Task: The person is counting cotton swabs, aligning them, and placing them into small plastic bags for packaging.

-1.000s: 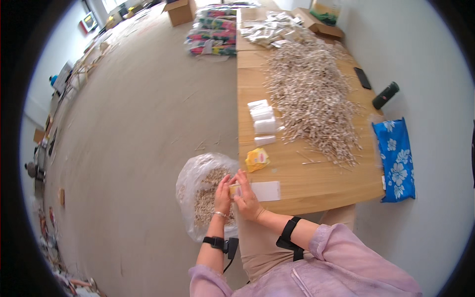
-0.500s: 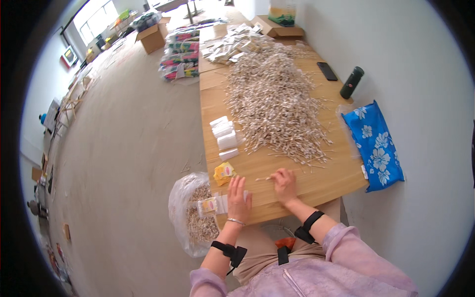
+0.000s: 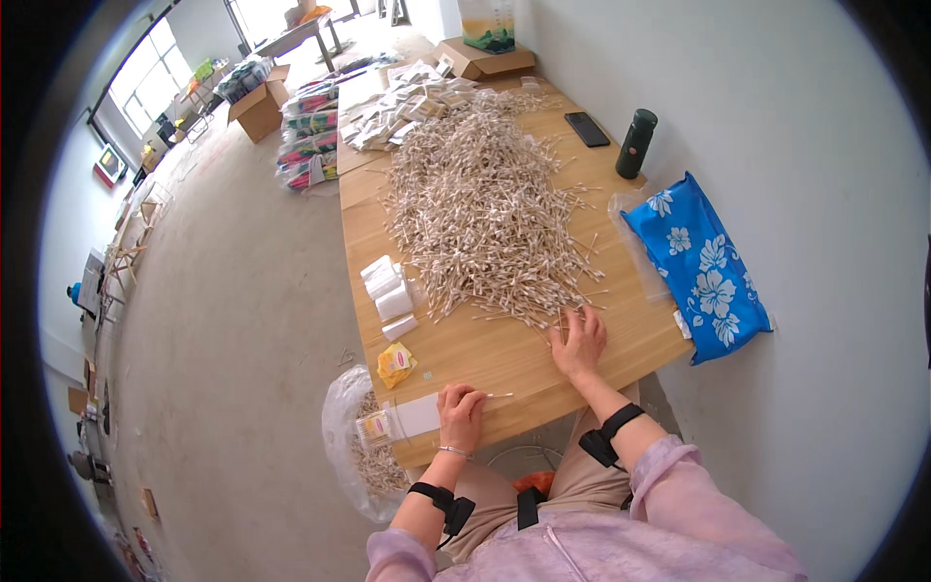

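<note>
My left hand (image 3: 463,417) is curled at the near edge of the wooden table, pinching a cotton swab (image 3: 499,395) whose end sticks out to the right. Beside it lies a flat white packet (image 3: 418,415), partly covered by my hand. A small clear bag with a yellow label (image 3: 373,429) adjoins that packet and juts over the table's left edge. My right hand (image 3: 580,347) reaches to the near edge of a large heap of cotton swabs (image 3: 495,213); its fingers are apart, the tips among loose swabs.
Yellow cards (image 3: 395,364) and white packets (image 3: 390,291) lie along the left edge. A clear bag of swabs (image 3: 380,470) stands below it. On the right are a blue flowered pack (image 3: 708,276), a dark green bottle (image 3: 636,144) and a phone (image 3: 587,129). Filled packets (image 3: 407,102) lie behind.
My right hand has moved away from me to the heap's edge. My left hand has curled from flat fingers to a pinch on the cotton swab. The view has shifted rightward.
</note>
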The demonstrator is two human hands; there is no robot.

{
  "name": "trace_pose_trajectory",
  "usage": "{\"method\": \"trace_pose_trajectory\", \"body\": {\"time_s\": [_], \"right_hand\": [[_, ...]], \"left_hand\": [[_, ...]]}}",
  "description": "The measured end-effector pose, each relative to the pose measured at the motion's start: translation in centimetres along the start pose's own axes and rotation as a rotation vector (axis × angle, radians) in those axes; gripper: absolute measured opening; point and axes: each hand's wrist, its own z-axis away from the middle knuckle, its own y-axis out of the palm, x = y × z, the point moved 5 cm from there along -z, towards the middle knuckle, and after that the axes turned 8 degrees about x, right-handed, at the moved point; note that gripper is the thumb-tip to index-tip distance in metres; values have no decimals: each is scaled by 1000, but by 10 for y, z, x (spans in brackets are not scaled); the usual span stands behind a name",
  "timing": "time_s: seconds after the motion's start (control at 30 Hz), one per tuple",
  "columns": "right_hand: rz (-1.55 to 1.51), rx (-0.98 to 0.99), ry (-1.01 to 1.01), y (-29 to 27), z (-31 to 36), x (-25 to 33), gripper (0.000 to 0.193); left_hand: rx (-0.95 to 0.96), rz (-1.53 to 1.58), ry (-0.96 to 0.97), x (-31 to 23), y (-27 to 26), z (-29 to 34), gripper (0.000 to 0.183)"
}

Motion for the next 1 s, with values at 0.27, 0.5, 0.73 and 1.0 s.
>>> {"method": "trace_pose_trajectory", "body": {"time_s": [0.27, 0.5, 0.73, 1.0], "right_hand": [[-120, 292, -371, 33, 49, 68, 31], [-305, 454, -645, 36, 54, 100, 32], [35, 157, -360, 26, -9, 52, 33], [-136, 304, -557, 36, 35, 129, 32]], "left_hand": [[-15, -85, 25, 1, 1, 4, 8], [2, -25, -13, 2, 1, 4, 11], [5, -32, 1, 2, 1, 1, 10], [-16, -60, 30, 3, -2, 2, 10]]}}
